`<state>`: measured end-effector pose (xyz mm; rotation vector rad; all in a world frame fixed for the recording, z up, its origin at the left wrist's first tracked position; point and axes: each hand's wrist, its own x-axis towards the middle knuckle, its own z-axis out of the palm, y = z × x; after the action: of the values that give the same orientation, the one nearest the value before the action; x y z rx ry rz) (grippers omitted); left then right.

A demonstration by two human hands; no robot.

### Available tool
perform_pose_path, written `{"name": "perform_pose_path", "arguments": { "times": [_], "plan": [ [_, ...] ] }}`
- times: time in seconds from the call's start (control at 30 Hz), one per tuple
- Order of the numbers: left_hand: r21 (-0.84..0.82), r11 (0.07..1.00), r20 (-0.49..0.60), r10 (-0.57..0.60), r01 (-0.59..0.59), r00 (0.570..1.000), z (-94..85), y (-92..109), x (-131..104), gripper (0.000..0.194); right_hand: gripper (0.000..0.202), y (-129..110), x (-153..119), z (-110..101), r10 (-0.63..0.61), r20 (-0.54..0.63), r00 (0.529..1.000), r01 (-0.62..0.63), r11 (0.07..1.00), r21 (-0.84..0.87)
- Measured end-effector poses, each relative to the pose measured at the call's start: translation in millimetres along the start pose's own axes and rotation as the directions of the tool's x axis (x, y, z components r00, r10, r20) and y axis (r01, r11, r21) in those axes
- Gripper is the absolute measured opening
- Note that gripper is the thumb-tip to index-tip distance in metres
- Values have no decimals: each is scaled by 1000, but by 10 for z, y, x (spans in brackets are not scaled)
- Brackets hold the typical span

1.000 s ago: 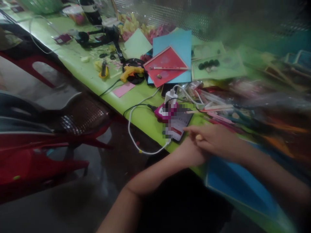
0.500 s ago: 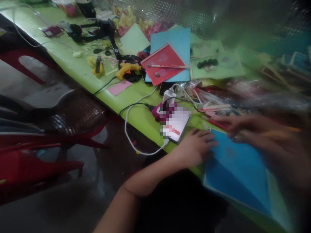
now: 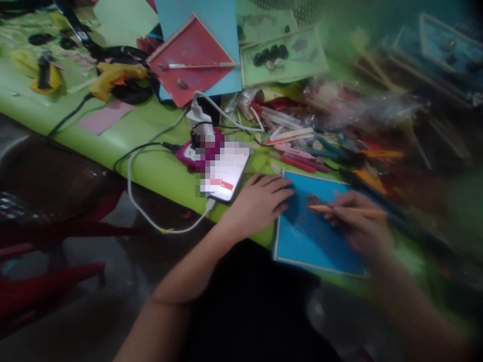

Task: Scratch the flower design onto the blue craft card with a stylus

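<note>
A blue board (image 3: 302, 246) edged with thin pale strips lies at the near edge of the green table. Faint drawn lines and a small dark patch mark its surface. My left hand (image 3: 264, 198) rests flat at the board's left edge, fingers stretched over its upper left corner. Above the board, my right hand (image 3: 358, 221) is closed round an orange pencil (image 3: 326, 208). The pencil's tip is at the dark patch; blur hides whether it touches. Left of my left hand lies a phone (image 3: 228, 171) with a lit screen, partly pixelated.
A purple power adapter (image 3: 188, 156) with cables stands beside the phone. Behind are a red framed board (image 3: 196, 45), a green framed board (image 3: 294, 68) and a yellow glue gun (image 3: 116, 78). Loose sticks and pens (image 3: 298, 151) lie beyond the blue board.
The view has shifted, so table things appear farther left and higher. My right hand has come from the board's upper edge to over its middle, pencil tip at the dark patch. My left hand stays put.
</note>
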<state>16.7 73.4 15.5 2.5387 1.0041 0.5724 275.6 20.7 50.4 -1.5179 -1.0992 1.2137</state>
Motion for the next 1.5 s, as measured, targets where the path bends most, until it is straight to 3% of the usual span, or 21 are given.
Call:
{"name": "perform_pose_path", "arguments": {
  "times": [0.27,0.5,0.7,1.1,1.5],
  "plan": [
    [7,1000,10,-14,14,1000,-25,12,-3,31,23,146,-28,-71,-13,17,1000,17,972,-235],
    [15,1000,23,-17,17,1000,-26,8,-5,32,20,132,-53,-39,-58,78,995,80,942,-326],
    [12,1000,15,-12,11,1000,-31,10,2,31,20,155,-61,-19,-110,85,990,132,934,-332],
    [5,1000,31,-28,27,999,-54,30,6,32,23,16,-185,31,20,113,993,8,970,-241],
    [17,999,40,-42,41,998,-58,37,14,33,24,54,-165,24,-6,93,996,31,962,-271]
  ]
}}
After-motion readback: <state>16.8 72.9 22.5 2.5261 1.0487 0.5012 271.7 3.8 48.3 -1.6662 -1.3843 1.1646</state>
